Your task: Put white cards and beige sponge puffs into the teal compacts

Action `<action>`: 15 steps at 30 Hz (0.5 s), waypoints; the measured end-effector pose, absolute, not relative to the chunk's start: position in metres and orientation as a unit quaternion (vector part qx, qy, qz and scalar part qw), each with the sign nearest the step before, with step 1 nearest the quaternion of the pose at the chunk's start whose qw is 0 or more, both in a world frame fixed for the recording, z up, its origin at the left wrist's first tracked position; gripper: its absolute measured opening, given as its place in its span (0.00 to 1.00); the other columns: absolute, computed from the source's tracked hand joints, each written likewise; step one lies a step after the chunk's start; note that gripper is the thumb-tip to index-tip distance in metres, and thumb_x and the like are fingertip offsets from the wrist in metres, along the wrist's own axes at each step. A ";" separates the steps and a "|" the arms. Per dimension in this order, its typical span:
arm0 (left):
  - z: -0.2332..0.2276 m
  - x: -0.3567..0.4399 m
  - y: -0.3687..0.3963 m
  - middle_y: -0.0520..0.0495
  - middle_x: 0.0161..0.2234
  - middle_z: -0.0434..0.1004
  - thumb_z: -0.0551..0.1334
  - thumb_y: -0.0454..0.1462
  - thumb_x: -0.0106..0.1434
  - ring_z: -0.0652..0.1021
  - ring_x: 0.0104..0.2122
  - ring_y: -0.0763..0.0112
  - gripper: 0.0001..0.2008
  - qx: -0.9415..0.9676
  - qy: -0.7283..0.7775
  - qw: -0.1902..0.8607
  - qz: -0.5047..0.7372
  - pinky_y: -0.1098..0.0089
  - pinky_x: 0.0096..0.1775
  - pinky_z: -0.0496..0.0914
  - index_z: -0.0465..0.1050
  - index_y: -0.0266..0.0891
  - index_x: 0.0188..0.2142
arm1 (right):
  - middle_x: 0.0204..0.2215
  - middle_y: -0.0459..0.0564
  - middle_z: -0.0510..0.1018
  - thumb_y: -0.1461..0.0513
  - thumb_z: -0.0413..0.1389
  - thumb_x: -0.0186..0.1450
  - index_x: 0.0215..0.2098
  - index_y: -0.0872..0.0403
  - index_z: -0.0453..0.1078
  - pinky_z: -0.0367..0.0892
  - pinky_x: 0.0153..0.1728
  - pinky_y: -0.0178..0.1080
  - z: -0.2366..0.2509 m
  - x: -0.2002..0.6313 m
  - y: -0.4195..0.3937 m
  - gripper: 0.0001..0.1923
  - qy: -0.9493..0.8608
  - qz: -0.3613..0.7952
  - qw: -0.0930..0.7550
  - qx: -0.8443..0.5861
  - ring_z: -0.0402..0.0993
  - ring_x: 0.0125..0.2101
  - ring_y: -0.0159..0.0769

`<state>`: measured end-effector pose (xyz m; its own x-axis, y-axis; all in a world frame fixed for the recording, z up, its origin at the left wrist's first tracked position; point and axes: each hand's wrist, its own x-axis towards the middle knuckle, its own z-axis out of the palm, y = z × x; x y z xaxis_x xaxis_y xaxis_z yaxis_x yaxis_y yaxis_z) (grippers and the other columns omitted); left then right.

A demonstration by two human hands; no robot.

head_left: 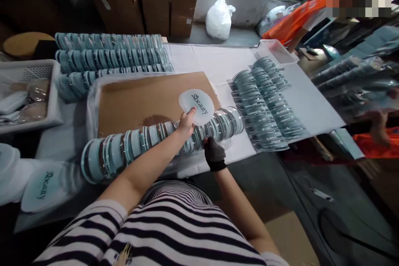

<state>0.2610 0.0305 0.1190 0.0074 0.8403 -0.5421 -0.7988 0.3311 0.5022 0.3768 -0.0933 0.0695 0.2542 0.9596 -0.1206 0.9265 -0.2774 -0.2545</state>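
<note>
A co-worker at two o'clock is cut off by the frame edge, only an orange sleeve (pixel 378 141) and a hand showing clearly. On the white table (pixel 215 60) a cardboard sheet (pixel 146 99) lies under clear plastic, its near edge hidden by a long row of teal-rimmed round cases (pixel 156 137). The left hand (pixel 186 122) pinches a white disc (pixel 196 107) printed "S beauty", at twelve o'clock above the row. The gloved right hand (pixel 214 153) touches the row's near side; I cannot tell its grip.
</note>
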 end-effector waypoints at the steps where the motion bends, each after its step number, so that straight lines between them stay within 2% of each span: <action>1: 0.119 0.261 0.030 0.43 0.40 0.84 0.65 0.29 0.63 0.81 0.47 0.61 0.12 0.025 0.405 0.708 0.578 0.59 0.55 0.72 0.76 0.35 0.47 | 0.30 0.53 0.79 0.57 0.46 0.73 0.42 0.56 0.73 0.48 0.27 0.34 0.066 0.373 -0.089 0.16 -0.601 0.129 0.069 -0.785 0.70 0.27 0.33; 5: 0.117 0.261 0.029 0.43 0.40 0.84 0.64 0.29 0.64 0.81 0.47 0.60 0.12 0.030 0.409 0.699 0.585 0.57 0.55 0.72 0.76 0.35 0.47 | 0.27 0.50 0.76 0.58 0.47 0.71 0.41 0.55 0.74 0.52 0.26 0.33 0.060 0.373 -0.088 0.14 -0.569 0.252 0.127 -0.772 0.66 0.24 0.31; 9: 0.110 0.267 0.030 0.42 0.40 0.84 0.65 0.30 0.62 0.81 0.47 0.59 0.11 0.053 0.407 0.679 0.609 0.56 0.55 0.72 0.77 0.34 0.45 | 0.13 0.39 0.62 0.55 0.43 0.70 0.45 0.55 0.72 0.57 0.20 0.32 0.071 0.390 -0.096 0.19 -0.535 0.459 0.182 -0.685 0.57 0.14 0.30; 11: 0.107 0.270 0.030 0.42 0.40 0.84 0.67 0.31 0.61 0.80 0.49 0.59 0.10 0.073 0.404 0.673 0.615 0.57 0.56 0.71 0.78 0.34 0.43 | 0.12 0.38 0.59 0.51 0.44 0.68 0.46 0.57 0.72 0.60 0.19 0.34 0.080 0.399 -0.090 0.23 -0.504 0.511 0.245 -0.652 0.56 0.13 0.31; 13: 0.105 0.272 0.027 0.42 0.40 0.84 0.69 0.33 0.58 0.80 0.50 0.57 0.10 0.094 0.407 0.669 0.615 0.56 0.57 0.70 0.78 0.34 0.40 | 0.17 0.43 0.68 0.48 0.47 0.66 0.48 0.57 0.71 0.66 0.24 0.37 0.091 0.407 -0.075 0.25 -0.489 0.445 0.323 -0.677 0.64 0.18 0.33; 15: 0.106 0.272 0.021 0.41 0.41 0.84 0.71 0.34 0.56 0.80 0.49 0.56 0.11 0.111 0.408 0.666 0.614 0.56 0.56 0.70 0.79 0.34 0.39 | 0.35 0.54 0.79 0.47 0.48 0.66 0.56 0.56 0.67 0.72 0.37 0.43 0.101 0.412 -0.057 0.29 -0.498 0.309 0.399 -0.705 0.75 0.33 0.39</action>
<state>0.2716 0.0205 0.1062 -0.0880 0.9089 -0.4075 -0.7279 0.2206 0.6492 0.4117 -0.0569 0.1012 0.3135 0.9488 -0.0381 0.4559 -0.1856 -0.8705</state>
